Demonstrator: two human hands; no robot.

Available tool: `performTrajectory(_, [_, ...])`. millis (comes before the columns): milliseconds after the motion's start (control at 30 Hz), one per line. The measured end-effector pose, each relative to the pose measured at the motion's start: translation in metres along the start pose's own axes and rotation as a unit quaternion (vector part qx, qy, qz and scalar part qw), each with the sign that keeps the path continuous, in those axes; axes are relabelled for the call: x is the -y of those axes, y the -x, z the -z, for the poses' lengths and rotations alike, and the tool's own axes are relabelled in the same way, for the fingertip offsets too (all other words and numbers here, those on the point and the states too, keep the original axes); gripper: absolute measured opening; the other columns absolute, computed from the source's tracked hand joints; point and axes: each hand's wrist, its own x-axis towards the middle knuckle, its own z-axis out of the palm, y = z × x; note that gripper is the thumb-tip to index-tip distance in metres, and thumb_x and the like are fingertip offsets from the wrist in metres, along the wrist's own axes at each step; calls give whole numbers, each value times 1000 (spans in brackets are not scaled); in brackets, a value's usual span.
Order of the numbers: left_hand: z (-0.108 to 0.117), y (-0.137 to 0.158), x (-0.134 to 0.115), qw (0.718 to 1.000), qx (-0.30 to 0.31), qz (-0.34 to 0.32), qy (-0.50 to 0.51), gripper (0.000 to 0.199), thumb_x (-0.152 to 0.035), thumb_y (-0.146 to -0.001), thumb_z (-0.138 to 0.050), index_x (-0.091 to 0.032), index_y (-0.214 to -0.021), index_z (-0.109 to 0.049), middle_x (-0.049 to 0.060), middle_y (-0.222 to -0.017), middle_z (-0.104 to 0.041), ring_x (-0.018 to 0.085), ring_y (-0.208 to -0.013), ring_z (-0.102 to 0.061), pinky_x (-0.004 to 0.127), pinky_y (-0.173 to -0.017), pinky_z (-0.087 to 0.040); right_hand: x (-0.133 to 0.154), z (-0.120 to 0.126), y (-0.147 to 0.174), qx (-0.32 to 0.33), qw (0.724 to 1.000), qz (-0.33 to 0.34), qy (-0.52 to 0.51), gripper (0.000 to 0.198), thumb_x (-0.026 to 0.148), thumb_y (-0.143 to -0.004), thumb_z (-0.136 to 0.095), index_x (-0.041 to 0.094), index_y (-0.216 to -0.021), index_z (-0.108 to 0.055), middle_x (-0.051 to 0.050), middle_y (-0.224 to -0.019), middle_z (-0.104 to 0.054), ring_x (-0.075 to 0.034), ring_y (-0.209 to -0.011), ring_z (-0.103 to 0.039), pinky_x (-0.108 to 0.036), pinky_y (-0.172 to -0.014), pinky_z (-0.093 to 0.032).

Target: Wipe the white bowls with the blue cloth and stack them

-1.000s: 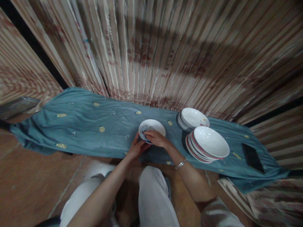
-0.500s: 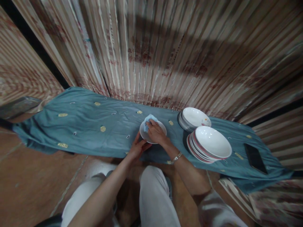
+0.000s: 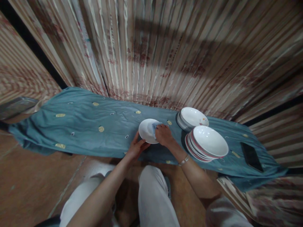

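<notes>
A white bowl (image 3: 146,130) is tilted up over the front half of the cloth-covered table. My left hand (image 3: 137,146) grips its lower left rim, thumb on the near edge and the other fingers around the outside. Bunched in my right hand (image 3: 163,135) is a light blue cloth (image 3: 154,127), pressed against the right inner side of the bowl. Part of the cloth and the bowl's right rim are hidden behind my right fingers.
To the right stands a stack of large white bowls with red rims (image 3: 209,142). Behind it is a stack of white plates (image 3: 193,117). A black phone (image 3: 251,156) lies farther right on the green tablecloth (image 3: 82,126). Striped curtains (image 3: 146,56) hang behind the table.
My right hand has moved the blue cloth from the bowl's far left side across to its right side. My left hand keeps its hold on the rim.
</notes>
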Motion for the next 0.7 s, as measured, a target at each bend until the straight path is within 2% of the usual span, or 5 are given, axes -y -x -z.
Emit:
performTrajectory(100, [-1, 0, 0, 1000, -7, 3, 3, 87, -3, -79, -63, -28, -155, -28, 3, -91, -74, 14, -75, -71, 35, -86, -59, 2, 2, 6, 27, 1000, 8, -11, 26, 15, -92, -50, 8, -102, -73, -20, -114, -70, -31, -113, -60, -39, -96, -44])
performTrajectory(200, [1, -1, 1, 1000, 0, 0, 3, 87, -4, -79, -63, -29, -155, -29, 3, -93, -74, 15, -76, -71, 35, -87, -59, 4, 1, 8, 47, 998, 30, -42, 31, 19, -96, -45, 8, -99, -74, -20, -110, -72, -30, -108, -64, -37, -91, -45])
performTrajectory(400, [4, -3, 4, 1000, 9, 2, 14, 87, -8, -76, -70, -29, -152, -33, 2, -95, -74, 15, -81, -71, 37, -91, -57, 9, -5, 1, 62, 989, 69, -118, 35, 21, -101, -38, 16, -100, -73, -11, -110, -73, -22, -105, -66, -29, -86, -46])
performTrajectory(533, [1, -2, 2, 1000, 2, -1, 23, 82, -6, -79, -66, -27, -151, -34, 2, -96, -74, 14, -81, -70, 37, -92, -57, 15, -10, -8, 55, 980, 82, -171, 34, 21, -102, -37, 18, -108, -71, -9, -117, -71, -21, -111, -63, -29, -91, -46])
performTrajectory(700, [0, -1, 1, 1000, 7, -2, 19, 77, -5, -79, -64, -26, -149, -38, 2, -97, -73, 13, -79, -70, 38, -93, -57, 22, -13, -19, 24, 977, 95, -190, 34, 15, -99, -40, 13, -123, -64, -12, -130, -64, -21, -121, -58, -31, -103, -42])
